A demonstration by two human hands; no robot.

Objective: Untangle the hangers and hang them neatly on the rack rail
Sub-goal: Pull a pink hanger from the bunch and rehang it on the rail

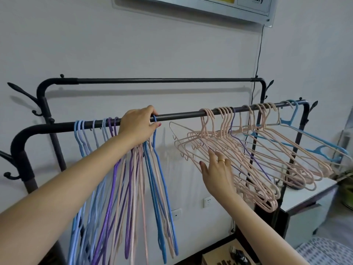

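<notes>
A black rack rail (177, 114) runs across the view. On its left part hang several blue, purple and pink hangers (122, 197), packed close and pointing down. My left hand (138, 124) is curled over the rail there, fingers pinching the hook of a blue hanger (158, 169). To the right, a tangled bunch of pink hangers (238, 150) hangs swung out sideways, with one purple hanger (246, 146) and a light blue hanger (313, 148) among them. My right hand (217, 173), wearing a gold ring, touches the lower edge of the pink bunch with spread fingers.
A second, higher rail (162, 80) runs behind against the white wall. Coat hooks (23, 92) stick out at the rack's left end. A white table (309, 194) stands at right, a cardboard box (227, 255) sits below, and a black cable (257, 60) hangs down the wall.
</notes>
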